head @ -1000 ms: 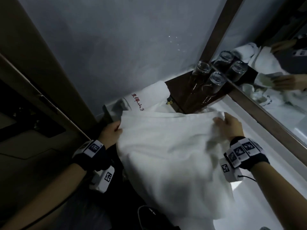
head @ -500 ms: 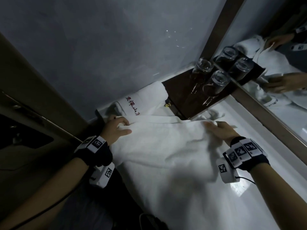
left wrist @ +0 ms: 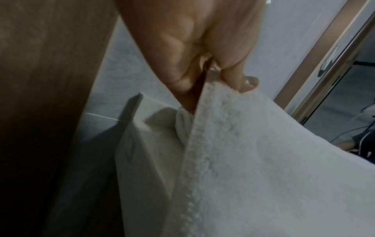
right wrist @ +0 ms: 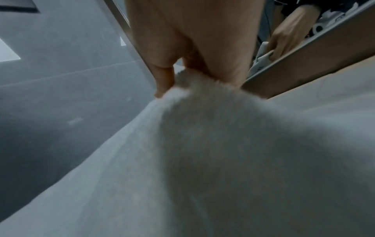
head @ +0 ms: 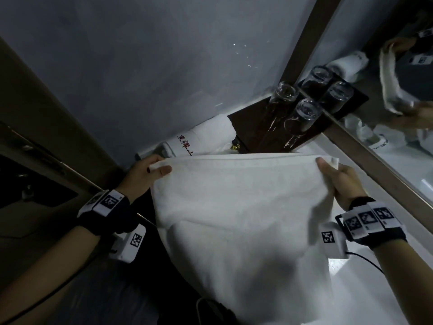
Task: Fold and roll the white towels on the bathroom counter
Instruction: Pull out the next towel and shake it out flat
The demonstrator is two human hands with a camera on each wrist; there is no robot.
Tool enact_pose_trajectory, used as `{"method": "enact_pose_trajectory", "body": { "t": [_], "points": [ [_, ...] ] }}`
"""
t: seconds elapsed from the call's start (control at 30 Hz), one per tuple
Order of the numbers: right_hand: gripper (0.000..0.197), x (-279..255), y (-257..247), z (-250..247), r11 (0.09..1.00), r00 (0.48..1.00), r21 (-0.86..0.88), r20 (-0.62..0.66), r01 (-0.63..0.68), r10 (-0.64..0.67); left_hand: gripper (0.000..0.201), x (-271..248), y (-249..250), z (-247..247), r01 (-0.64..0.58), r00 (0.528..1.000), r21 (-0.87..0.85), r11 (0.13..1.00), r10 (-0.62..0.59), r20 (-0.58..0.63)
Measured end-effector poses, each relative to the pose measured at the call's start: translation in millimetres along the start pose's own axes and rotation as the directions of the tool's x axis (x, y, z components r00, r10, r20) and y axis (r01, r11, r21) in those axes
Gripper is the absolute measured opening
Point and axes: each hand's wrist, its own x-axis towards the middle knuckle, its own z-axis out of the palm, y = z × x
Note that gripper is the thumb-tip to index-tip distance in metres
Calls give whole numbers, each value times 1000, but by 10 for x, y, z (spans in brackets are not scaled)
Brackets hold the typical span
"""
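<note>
Head view: left hand (head: 150,173) & right hand (head: 337,181) pinched the towel's (head: 234,219) top corners above the counter (head: 365,289) (fold step, next needs corners matched), left-wrist cam showed thumb-and-finger pinch, right-wrist cam likewise.

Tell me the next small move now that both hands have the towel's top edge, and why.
Probably carry that edge forward and lay it flat on the counter to set the fold. The left hand and right hand each pinch a top corner of the white towel, stretched taut, its lower part draped. Stop short of the glasses and rolled towel.
</note>
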Motion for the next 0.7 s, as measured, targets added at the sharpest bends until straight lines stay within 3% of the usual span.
{"method": "enact_pose_trajectory", "body": {
  "t": [0.13, 0.3, 0.37, 0.43, 0.5, 0.57, 0.63, 0.7],
  "points": [
    [21, 61, 27, 30, 999, 995, 15, -90, 40, -38, 28, 34, 120, -16, -15, 997, 76, 997, 21, -77],
    [29, 221, 4, 82, 992, 982, -71, -153, 105, -114, 32, 186, 314, -53, -21, 973, 208, 978, 68, -222],
    [22, 311, -46, 114, 982, 973, -95, -147, 165, -178, 37, 266, 368, -90, -17, 961, 261, 965, 88, -263],
    [13, 404, -100, 135, 952, 956, -175, -109, 253, -274, 36, 367, 390, -153, 25, 973, 373, 928, 62, -221],
    [23, 511, -149, 133, 914, 944, -292, -86, 282, -319, 27, 476, 398, -223, 20, 999, 414, 910, -6, -35],
    [22, 603, -199, 116, 868, 951, -433, -65, 245, -301, 22, 545, 422, -257, 27, 990, 381, 924, -77, 116],
    [20, 680, -241, 112, 785, 967, -594, -44, 178, -252, 22, 577, 454, -253, 20, 994, 409, 912, -63, 92],
    [18, 720, -294, 140, 742, 967, -656, -72, 139, -244, 26, 585, 503, -189, 0, 999, 456, 890, 20, -39]
  ]
}}
